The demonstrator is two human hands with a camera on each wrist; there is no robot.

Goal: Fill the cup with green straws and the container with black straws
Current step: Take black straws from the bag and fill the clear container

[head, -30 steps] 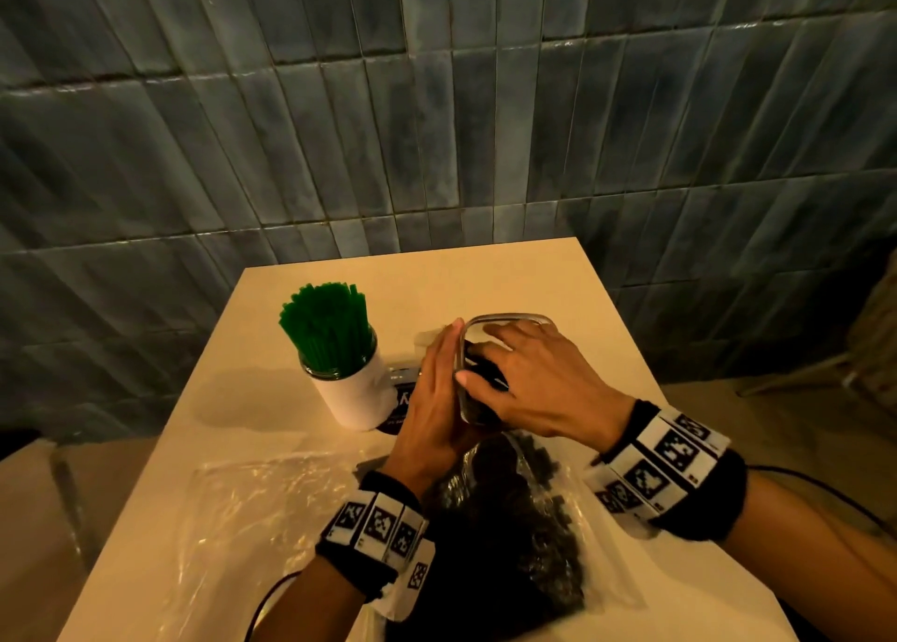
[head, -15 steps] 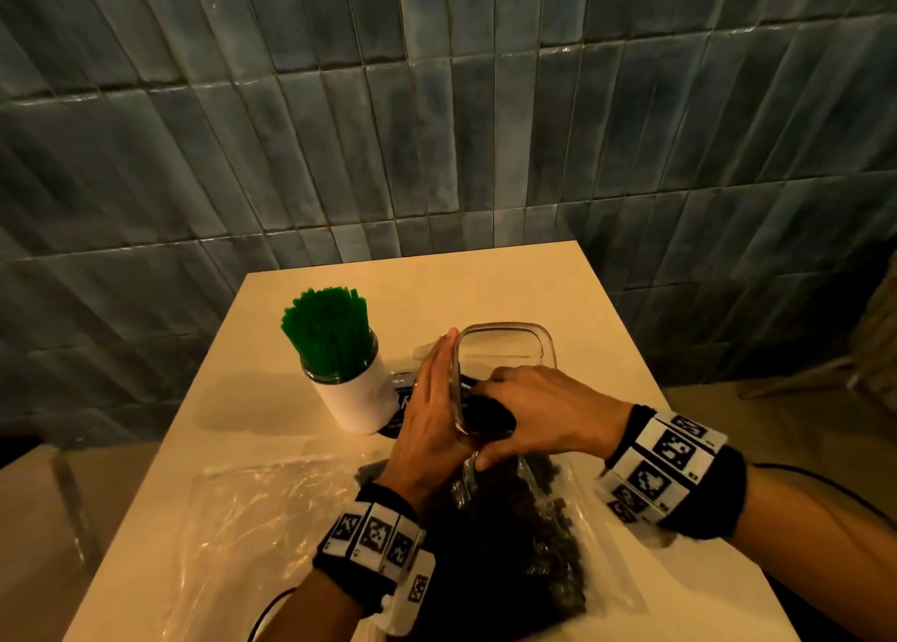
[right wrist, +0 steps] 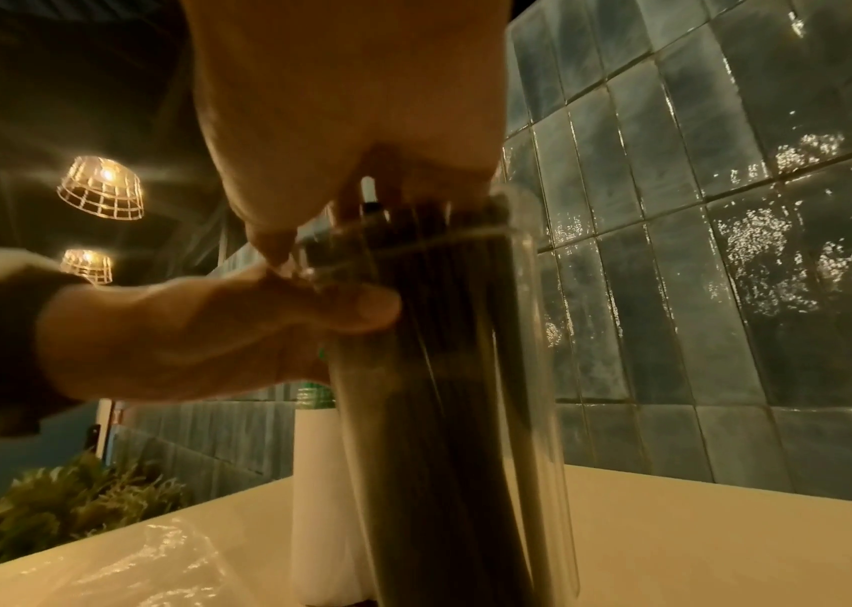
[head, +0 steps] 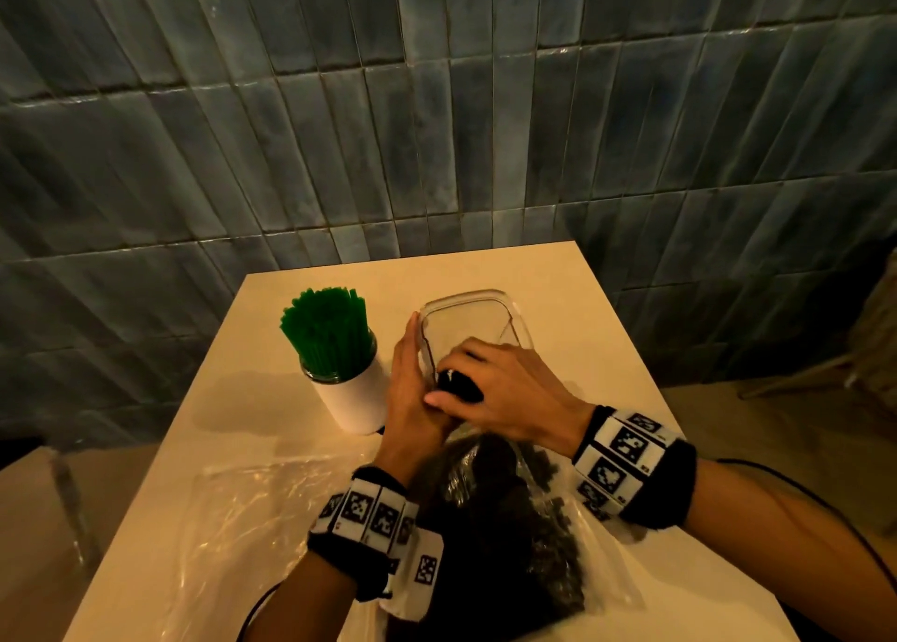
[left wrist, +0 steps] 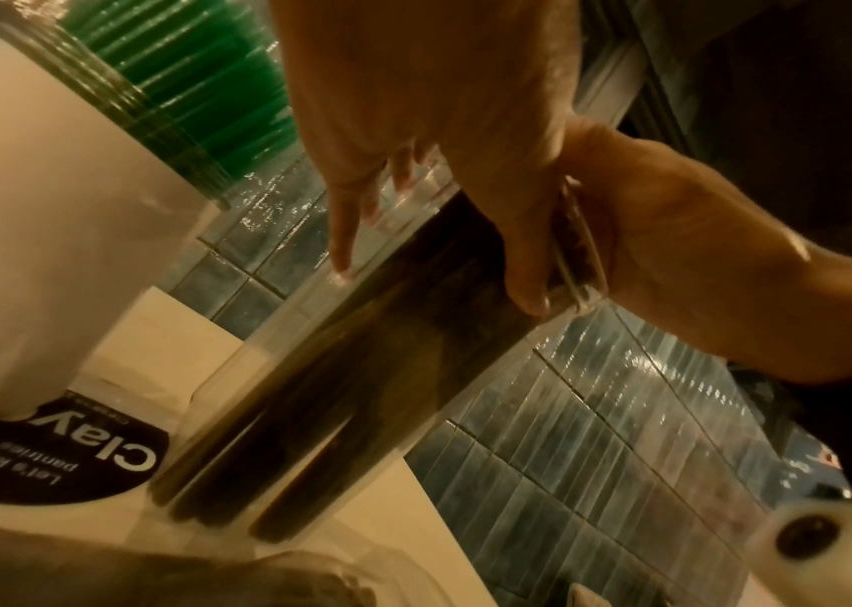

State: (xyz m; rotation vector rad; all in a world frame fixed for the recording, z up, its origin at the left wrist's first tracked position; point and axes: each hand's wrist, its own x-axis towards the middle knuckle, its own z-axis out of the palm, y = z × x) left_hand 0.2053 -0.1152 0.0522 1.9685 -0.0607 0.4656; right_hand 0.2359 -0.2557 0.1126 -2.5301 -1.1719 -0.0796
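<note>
On the pale tabletop (head: 272, 428) stands a tall clear plastic container (head: 468, 318), partly filled with a bundle of black straws (left wrist: 361, 369) that lean against its near wall. The left hand (head: 407, 398) lies flat against the container's left side, fingers straight and steadying it. The right hand (head: 505, 389) reaches over the rim, its fingers and thumb curled round the top of the black straws inside the container. Just left of the container, a white cylindrical cup (head: 352, 398) holds a dense bunch of green straws (head: 327, 333) standing upright. Nearer the person, a clear plastic bag (head: 534, 544) of more black straws lies on the tabletop beneath the wrists, and a second, flattened clear plastic bag (head: 233, 520) lies to its left.
</note>
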